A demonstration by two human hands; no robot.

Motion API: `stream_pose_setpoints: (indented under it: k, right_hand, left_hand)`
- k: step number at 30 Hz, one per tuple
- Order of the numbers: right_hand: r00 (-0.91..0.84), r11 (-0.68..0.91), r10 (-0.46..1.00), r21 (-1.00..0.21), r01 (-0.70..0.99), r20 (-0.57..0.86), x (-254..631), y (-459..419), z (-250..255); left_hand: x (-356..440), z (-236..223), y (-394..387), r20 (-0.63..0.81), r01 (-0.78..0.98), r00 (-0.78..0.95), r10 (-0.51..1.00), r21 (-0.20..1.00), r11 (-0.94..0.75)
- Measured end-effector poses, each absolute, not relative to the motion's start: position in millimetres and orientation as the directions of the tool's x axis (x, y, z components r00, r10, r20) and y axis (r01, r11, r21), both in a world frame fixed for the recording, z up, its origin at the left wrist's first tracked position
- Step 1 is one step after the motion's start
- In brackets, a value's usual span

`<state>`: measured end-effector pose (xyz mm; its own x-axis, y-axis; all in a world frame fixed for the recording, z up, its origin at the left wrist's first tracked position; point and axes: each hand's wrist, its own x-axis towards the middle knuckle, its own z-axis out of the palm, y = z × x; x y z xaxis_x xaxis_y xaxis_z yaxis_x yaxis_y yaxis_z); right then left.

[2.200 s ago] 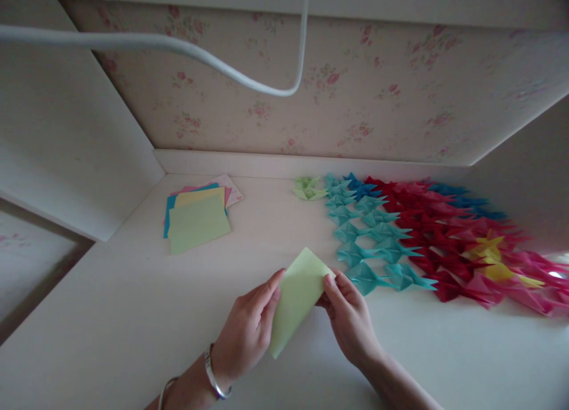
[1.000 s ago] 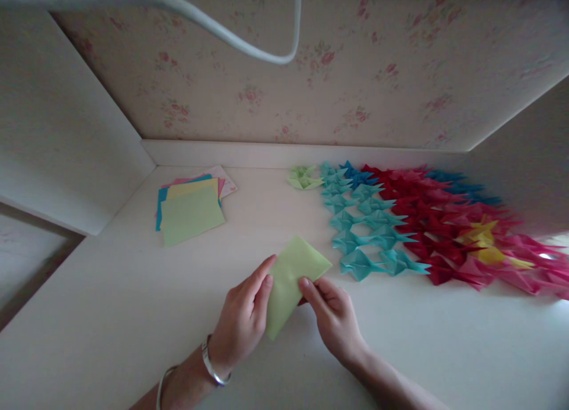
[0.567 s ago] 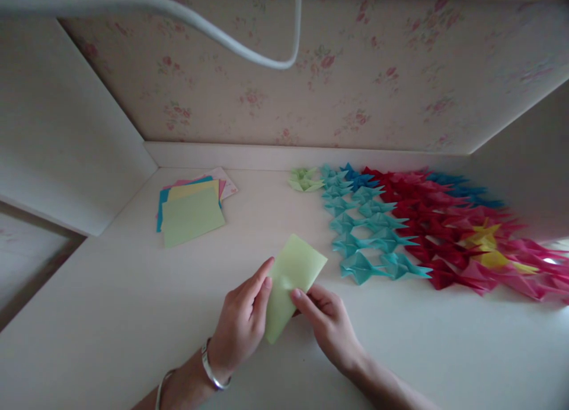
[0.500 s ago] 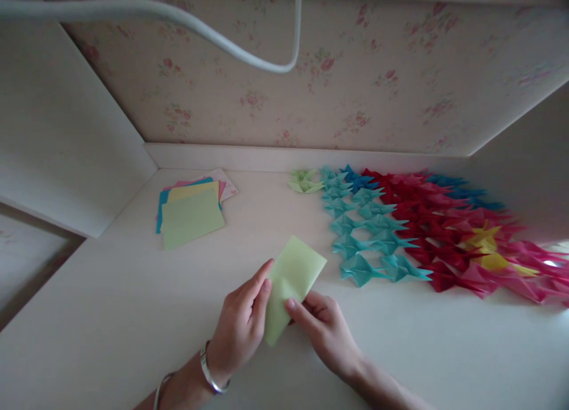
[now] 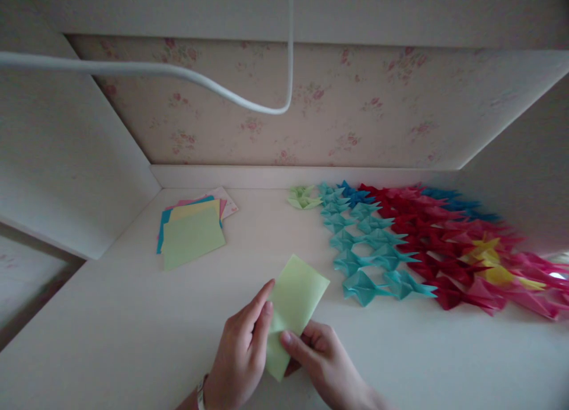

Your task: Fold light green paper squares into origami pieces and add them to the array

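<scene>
The desk [image 5: 133,327] carries everything, with rows of folded paper shapes [image 5: 424,263], mostly teal, red and pink, across its far right side, and a fanned pile of coloured sheets [image 5: 194,238] at the far left. Nearer in, the left hand [image 5: 237,354] appears to hold one edge of a green paper [image 5: 297,297], while the fingers of the right hand [image 5: 329,362] pinch its lower part, thumb above and the others tucked underneath. Pressing it well, I judge, asks the left hand to steady the edge and the right thumb to bear down evenly, without skewing any layers. The paper lies slantwise between the two hands, its upper corners reaching beyond the fingers; whether it touches the desk I cannot tell. The right thumb's tip rests on its face, beside a faint bend
</scene>
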<state>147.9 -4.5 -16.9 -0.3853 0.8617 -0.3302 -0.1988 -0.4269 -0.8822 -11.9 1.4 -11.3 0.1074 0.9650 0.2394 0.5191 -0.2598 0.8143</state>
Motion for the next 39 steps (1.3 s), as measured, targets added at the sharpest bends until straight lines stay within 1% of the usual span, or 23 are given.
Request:
stream_pose_setpoints:
  k: [2, 4, 6, 8, 12, 15, 18, 22, 26, 31, 33, 36, 38, 39]
  right_hand:
    - [-0.45, -0.467, 0.824, -0.862, -0.195, -0.344, 148, -6, -17]
    - [-0.515, -0.525, 0.762, -0.84, -0.136, -0.393, 147, -7, -18]
    - [-0.515, -0.571, 0.726, -0.817, -0.081, -0.456, 147, -8, -19]
    - [-0.478, -0.578, 0.734, -0.813, -0.069, -0.482, 146, -7, -20]
    - [-0.495, -0.522, 0.763, -0.848, -0.092, -0.415, 148, -5, -20]
    - [-0.502, -0.492, 0.775, -0.866, -0.094, -0.385, 151, -2, -20]
    - [-0.395, -0.453, 0.832, -0.888, -0.081, -0.388, 157, 4, -17]
    - [-0.22, -0.355, 0.921, -0.925, -0.135, -0.321, 170, 13, -13]
    - [-0.073, -0.241, 0.97, -0.95, -0.198, -0.231, 181, 22, -17]
    - [0.135, -0.126, 0.979, -0.974, -0.188, -0.153, 187, 29, -22]
    - [0.173, -0.111, 0.973, -0.971, -0.212, -0.149, 187, 30, -21]
    - [0.215, -0.105, 0.961, -0.946, -0.308, -0.176, 185, 30, -18]
    - [0.193, -0.125, 0.959, -0.921, -0.369, -0.207, 183, 29, -16]
    - [0.154, -0.15, 0.963, -0.912, -0.382, -0.223, 183, 28, -15]
  left_hand:
    - [-12, -10, 2, 0.233, 0.525, 0.087, 0.969, 0.816, -0.243]
    - [-11, -9, 3, 0.217, 0.529, 0.068, 0.974, 0.819, -0.22]
    - [-11, -8, 3, 0.21, 0.531, 0.058, 0.976, 0.821, -0.208]
    - [-11, -8, 5, 0.212, 0.534, 0.054, 0.976, 0.82, -0.207]
    - [-10, -8, 8, 0.166, 0.529, 0.08, 0.983, 0.829, -0.183]
    - [-9, -7, 10, 0.113, 0.487, 0.132, 0.985, 0.858, -0.164]
    - [-9, -7, 9, 0.054, 0.404, 0.182, 0.982, 0.906, -0.125]
    - [-9, -5, 7, -0.022, 0.292, 0.249, 0.968, 0.955, -0.053]
    - [-6, -2, 7, -0.027, 0.289, 0.284, 0.958, 0.956, -0.059]
    - [-5, -2, 7, 0.008, 0.29, 0.285, 0.959, 0.952, -0.094]
    - [-5, -1, 7, 0.016, 0.285, 0.273, 0.962, 0.953, -0.097]
    - [-6, -1, 7, 0.028, 0.318, 0.217, 0.976, 0.943, -0.098]
    - [-8, -2, 7, 0.033, 0.359, 0.139, 0.99, 0.93, -0.081]
    - [-8, -3, 7, 0.037, 0.373, 0.096, 0.995, 0.925, -0.07]
